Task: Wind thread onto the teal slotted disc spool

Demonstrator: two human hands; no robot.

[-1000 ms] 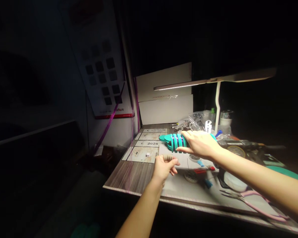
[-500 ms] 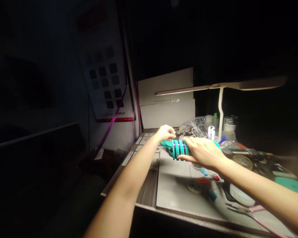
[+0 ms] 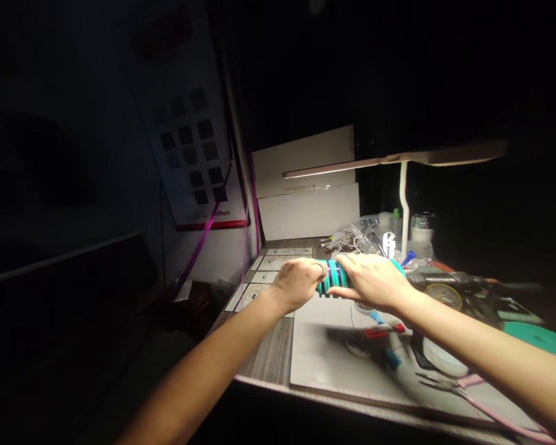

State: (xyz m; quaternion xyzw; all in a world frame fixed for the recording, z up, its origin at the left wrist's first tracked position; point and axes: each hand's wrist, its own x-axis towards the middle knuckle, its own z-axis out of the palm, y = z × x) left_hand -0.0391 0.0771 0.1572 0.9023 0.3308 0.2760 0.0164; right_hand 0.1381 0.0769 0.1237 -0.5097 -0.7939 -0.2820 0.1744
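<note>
Several teal rings or spools (image 3: 332, 278) form a row, with something purple between them, above the white board (image 3: 324, 358). My right hand (image 3: 375, 279) is wrapped round their right part, thumb below and fingers on top. My left hand (image 3: 299, 283) is closed at the left end of the row, its fingers touching the teal spools. Whether it pinches a thread or a spool is too small to tell.
A lamp (image 3: 404, 204) stands behind the hands. Pink-handled pliers (image 3: 449, 386), a red item (image 3: 382, 331), a small clear reel (image 3: 358, 347) and a large teal disc (image 3: 540, 339) lie to the right. White boxes (image 3: 308, 210) stand at the back.
My left hand has come down and nearer, from above and behind the left end of the teal spools to against it. My right hand keeps its hold; the view has shifted slightly.
</note>
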